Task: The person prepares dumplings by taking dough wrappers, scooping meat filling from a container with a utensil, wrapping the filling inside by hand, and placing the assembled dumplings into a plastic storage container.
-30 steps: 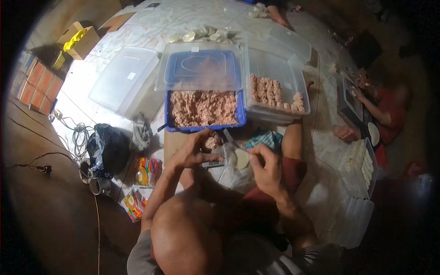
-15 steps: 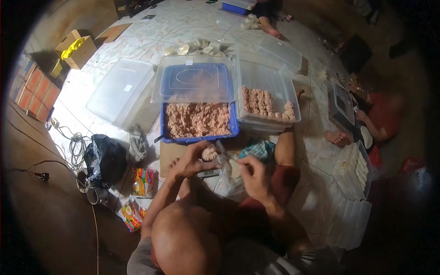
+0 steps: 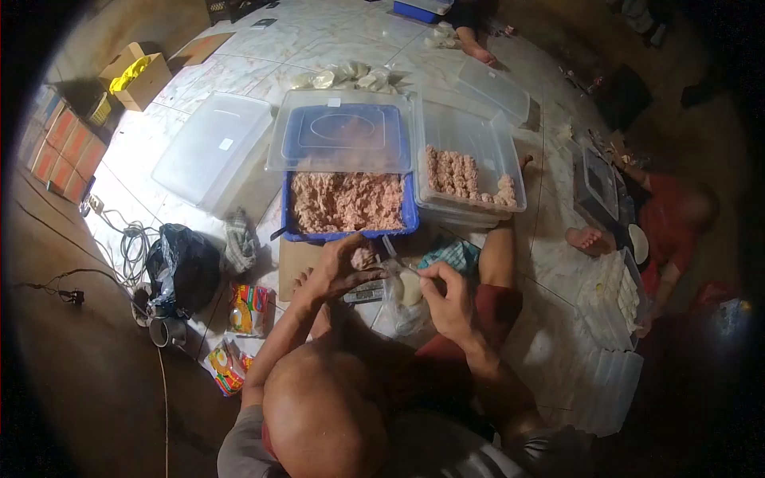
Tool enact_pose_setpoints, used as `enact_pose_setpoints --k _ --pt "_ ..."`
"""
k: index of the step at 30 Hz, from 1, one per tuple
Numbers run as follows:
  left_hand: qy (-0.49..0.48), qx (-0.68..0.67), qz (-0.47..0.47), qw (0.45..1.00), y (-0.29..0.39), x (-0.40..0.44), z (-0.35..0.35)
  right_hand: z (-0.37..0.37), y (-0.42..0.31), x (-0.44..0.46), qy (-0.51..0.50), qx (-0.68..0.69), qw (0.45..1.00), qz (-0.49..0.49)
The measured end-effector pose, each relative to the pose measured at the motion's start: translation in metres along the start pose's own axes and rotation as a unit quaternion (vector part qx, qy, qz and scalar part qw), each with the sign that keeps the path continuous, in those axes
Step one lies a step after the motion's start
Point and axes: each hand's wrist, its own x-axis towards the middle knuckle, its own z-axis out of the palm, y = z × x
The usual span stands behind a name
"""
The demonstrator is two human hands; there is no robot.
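A small lump of pink meat filling (image 3: 364,258) sits in my left hand (image 3: 339,271), its fingers curled round it just in front of the blue tub. My right hand (image 3: 448,299) is closed in a pinch beside a clear plastic bag (image 3: 396,315); what lies between the fingertips is too small to make out. Pale round wrappers (image 3: 411,287) show at the bag's mouth, close to those fingertips. Under my left hand a scale (image 3: 364,292) is partly hidden. The blue tub (image 3: 351,238) holds a mass of minced filling (image 3: 347,201), partly covered by a clear lid (image 3: 343,131).
A clear bin (image 3: 516,187) at the right holds rows of filling lumps (image 3: 453,171). A teal cloth (image 3: 450,259) lies by my knee. To the left are a black bag (image 3: 185,263), a mug (image 3: 168,331) and food packets (image 3: 249,309). A co-worker (image 3: 677,215) sits at the right.
My left hand has turned slightly, showing more pink on the lump. My right fingertips have moved slightly right, off the pale wrapper. The co-worker's arm has shifted down toward the nearby tray.
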Motion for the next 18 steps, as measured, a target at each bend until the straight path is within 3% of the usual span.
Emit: enact_pose_setpoints --k 1,2,3,5,6,7,8,10,11,12,13,14,15,17,18 --pt "-0.037 -0.039 -0.018 0.998 0.003 -0.001 -0.002 0.005 0.006 -0.001 0.002 0.001 1.000 0.003" --pt "-0.054 0.084 -0.058 0.993 0.005 0.000 0.001 0.013 0.018 -0.004 -0.036 -0.006 0.999 0.005" --pt "-0.055 0.085 -0.054 0.993 0.006 0.001 0.003 0.016 0.017 0.000 -0.072 -0.012 0.997 0.000" --pt "0.043 -0.033 0.082 0.995 0.005 0.005 0.004 0.006 0.011 0.008 -0.075 -0.022 0.997 -0.003" --pt "0.004 -0.185 0.005 0.983 -0.010 0.001 0.004 -0.003 0.009 0.013 -0.042 -0.020 0.999 -0.019" --pt "-0.005 -0.185 0.003 0.983 -0.007 0.000 -0.006 -0.008 -0.001 0.016 -0.004 -0.017 0.999 -0.028" --pt "-0.042 -0.083 -0.026 0.995 -0.003 0.000 -0.015 -0.014 -0.011 0.025 0.010 -0.062 0.998 0.000" --pt "-0.149 0.072 -0.089 0.982 0.005 0.006 -0.018 -0.005 -0.004 0.061 0.020 -0.093 0.995 -0.037" --pt "-0.157 0.075 -0.072 0.982 0.003 0.011 -0.005 0.004 0.019 0.081 0.028 -0.166 0.976 -0.141" --pt "-0.060 -0.085 -0.028 0.994 -0.004 0.007 0.014 0.005 0.020 0.090 -0.034 -0.228 0.966 -0.122" --pt "-0.041 -0.148 -0.050 0.987 -0.003 0.005 0.010 0.007 0.018 0.098 -0.112 -0.279 0.945 -0.129" --pt "-0.019 -0.210 -0.070 0.975 -0.002 0.003 0.007 0.014 0.018 0.096 -0.094 -0.246 0.943 -0.205" --pt "-0.047 -0.264 -0.121 0.956 0.000 0.004 0.006 0.022 0.002 0.087 -0.077 -0.192 0.975 -0.075" --pt "0.000 -0.337 -0.080 0.938 0.007 -0.004 0.014 0.034 0.018 0.072 -0.063 -0.189 0.973 -0.115" --pt "-0.030 -0.325 -0.078 0.942 0.008 -0.007 0.013 0.036 0.026 0.066 -0.058 -0.189 0.972 -0.123"
